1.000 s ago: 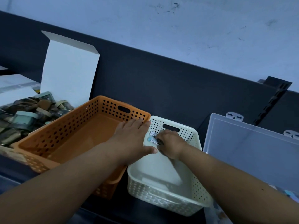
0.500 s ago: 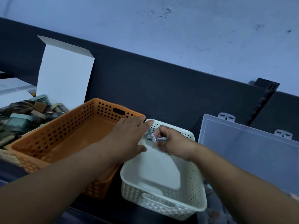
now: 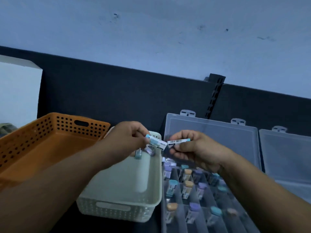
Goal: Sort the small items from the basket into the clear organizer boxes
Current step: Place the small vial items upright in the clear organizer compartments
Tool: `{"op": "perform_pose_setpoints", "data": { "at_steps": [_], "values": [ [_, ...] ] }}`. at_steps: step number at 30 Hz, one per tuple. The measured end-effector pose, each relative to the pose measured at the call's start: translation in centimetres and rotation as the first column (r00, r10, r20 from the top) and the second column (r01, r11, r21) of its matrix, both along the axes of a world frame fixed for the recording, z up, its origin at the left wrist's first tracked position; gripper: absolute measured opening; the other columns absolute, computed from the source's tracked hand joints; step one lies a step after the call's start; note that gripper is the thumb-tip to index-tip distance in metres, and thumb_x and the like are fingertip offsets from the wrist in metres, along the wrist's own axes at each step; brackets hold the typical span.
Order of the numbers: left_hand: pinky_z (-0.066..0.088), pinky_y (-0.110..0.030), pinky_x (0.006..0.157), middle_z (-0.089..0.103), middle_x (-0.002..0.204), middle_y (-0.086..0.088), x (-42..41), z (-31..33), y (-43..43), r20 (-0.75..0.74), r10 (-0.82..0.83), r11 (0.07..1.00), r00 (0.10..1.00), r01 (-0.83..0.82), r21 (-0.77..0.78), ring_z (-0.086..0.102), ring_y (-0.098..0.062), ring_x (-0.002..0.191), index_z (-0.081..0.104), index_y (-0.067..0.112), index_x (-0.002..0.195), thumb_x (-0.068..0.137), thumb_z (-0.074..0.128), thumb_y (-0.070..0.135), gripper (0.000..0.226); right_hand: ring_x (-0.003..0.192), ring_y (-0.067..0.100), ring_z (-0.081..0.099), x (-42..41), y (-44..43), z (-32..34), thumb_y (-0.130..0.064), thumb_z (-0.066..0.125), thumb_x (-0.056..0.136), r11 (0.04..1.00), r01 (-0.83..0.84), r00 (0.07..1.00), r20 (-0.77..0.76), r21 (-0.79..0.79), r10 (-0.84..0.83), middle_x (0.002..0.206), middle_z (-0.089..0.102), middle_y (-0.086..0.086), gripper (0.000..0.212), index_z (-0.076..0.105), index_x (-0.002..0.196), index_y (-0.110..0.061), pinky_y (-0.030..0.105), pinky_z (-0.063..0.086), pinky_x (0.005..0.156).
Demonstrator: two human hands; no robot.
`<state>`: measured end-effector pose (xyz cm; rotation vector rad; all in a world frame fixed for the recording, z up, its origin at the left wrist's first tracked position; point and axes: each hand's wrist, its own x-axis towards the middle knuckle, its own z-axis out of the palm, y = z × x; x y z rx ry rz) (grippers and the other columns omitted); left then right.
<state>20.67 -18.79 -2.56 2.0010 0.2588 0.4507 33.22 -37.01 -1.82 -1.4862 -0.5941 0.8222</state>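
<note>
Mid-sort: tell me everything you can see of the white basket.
The white basket is pale plastic, rectangular, with finely perforated walls, a rolled rim and a slot handle in its near end. It sits upright between the orange basket and the clear organizer. Two small capped items lie at its far end, below the left hand, which pinches a labelled item.

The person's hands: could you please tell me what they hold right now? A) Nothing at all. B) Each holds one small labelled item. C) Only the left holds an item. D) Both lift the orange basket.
B: the left hand pinches a blue-capped item and the right hand pinches an item with a barcode label.
</note>
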Motion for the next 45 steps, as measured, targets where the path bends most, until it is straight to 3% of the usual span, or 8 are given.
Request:
{"op": "perform_pose_setpoints", "data": {
  "at_steps": [3, 6, 10, 15, 22, 27, 33, 45],
  "values": [
    [0.051, -0.056, 0.082, 0.069, 0.077, -0.018, 1.9, 0.1, -2.2, -0.015, -0.041, 0.995, 0.999, 0.039, -0.087, 0.062, -0.024, 0.073, 0.069, 0.011, 0.086, 0.086, 0.065, 0.007, 0.006, 0.059, 0.013, 0.065, 1.2, -3.8, 0.1, 0.008, 0.057, 0.088, 0.994, 0.106, 0.993, 0.049, -0.018, -0.105, 0.071, 0.067, 0.010, 0.015, 0.058, 0.091, -0.006, 0.019, 0.055, 0.054],
    [0.052, -0.043, 0.076, 0.070, 0.077, -0.017, 4.1, 0.3, -5.0, -0.021, -0.084, 0.987, 0.996, 0.080, -0.141, 0.061, -0.022, 0.072, 0.068, 0.007, 0.089, 0.086, 0.062, 0.003, 0.007, 0.056, 0.013, 0.063, 2.7, -7.8, 0.0, 0.007, 0.060, 0.087, 0.972, 0.232, 0.967, 0.116, -0.038, -0.227, 0.069, 0.066, 0.011, 0.017, 0.053, 0.085, -0.008, 0.019, 0.052, 0.050],
    [0.053, -0.034, 0.075, 0.066, 0.075, -0.015, 6.9, 0.7, -9.1, 0.004, -0.119, 0.982, 0.993, 0.118, -0.147, 0.062, -0.018, 0.065, 0.066, 0.004, 0.088, 0.087, 0.061, -0.002, 0.008, 0.068, 0.014, 0.067, 4.7, -13.2, 0.5, 0.002, 0.051, 0.095, 0.944, 0.323, 0.938, 0.155, -0.061, -0.311, 0.087, 0.066, 0.016, 0.010, 0.058, 0.092, -0.005, 0.020, 0.057, 0.060],
    [0.050, -0.017, 0.051, 0.061, 0.070, -0.014, 9.8, 1.0, -14.3, 0.016, -0.203, 0.978, 0.979, 0.204, -0.052, 0.056, -0.002, 0.048, 0.063, 0.005, 0.087, 0.087, 0.061, -0.003, 0.009, 0.081, 0.023, 0.068, 6.3, -19.2, 0.9, 0.000, 0.050, 0.096, 0.901, 0.414, 0.873, 0.339, -0.131, -0.351, 0.100, 0.067, 0.023, 0.013, 0.060, 0.101, -0.006, 0.033, 0.057, 0.082],
    [0.047, -0.026, 0.064, 0.060, 0.064, 0.004, 13.8, -0.2, -20.0, -0.025, -0.234, 0.961, 0.972, 0.235, 0.144, 0.055, -0.010, 0.059, 0.063, 0.021, 0.074, 0.082, 0.071, 0.008, 0.017, 0.066, 0.012, 0.062, 8.7, -24.6, -0.2, -0.002, 0.070, 0.083, 0.833, 0.501, 0.693, 0.685, -0.234, -0.224, 0.072, 0.069, 0.003, 0.012, 0.066, 0.083, -0.013, 0.029, 0.053, 0.070],
    [0.053, -0.034, 0.063, 0.062, 0.068, 0.006, 15.9, -1.2, -23.1, -0.074, -0.237, 0.939, 0.969, 0.248, 0.237, 0.057, -0.011, 0.059, 0.063, 0.024, 0.072, 0.081, 0.069, 0.013, 0.015, 0.079, 0.013, 0.064, 10.2, -25.7, -1.6, -0.008, 0.067, 0.087, 0.787, 0.524, 0.565, 0.825, -0.326, -0.034, 0.083, 0.067, -0.005, 0.022, 0.064, 0.084, -0.029, 0.033, 0.054, 0.079],
    [0.056, -0.036, 0.076, 0.064, 0.071, 0.010, 17.3, -2.7, -24.9, -0.153, -0.231, 0.890, 0.961, 0.272, 0.367, 0.063, -0.011, 0.072, 0.067, 0.023, 0.074, 0.080, 0.070, 0.013, 0.012, 0.082, 0.015, 0.057, 11.3, -25.6, -3.5, -0.011, 0.068, 0.086, 0.797, 0.482, 0.461, 0.879, -0.363, 0.122, 0.092, 0.057, -0.006, 0.013, 0.069, 0.094, -0.019, 0.026, 0.047, 0.080],
    [0.055, -0.035, 0.072, 0.058, 0.085, 0.008, 18.2, -5.6, -25.3, -0.157, -0.227, 0.801, 0.961, 0.276, 0.531, 0.058, -0.011, 0.079, 0.065, 0.030, 0.079, 0.082, 0.069, 0.015, 0.015, 0.078, 0.017, 0.057, 12.4, -25.6, -6.5, -0.007, 0.069, 0.082, 0.803, 0.452, 0.479, 0.865, -0.388, 0.148, 0.089, 0.058, -0.003, 0.017, 0.060, 0.082, -0.021, 0.030, 0.049, 0.073]
  ]
}}
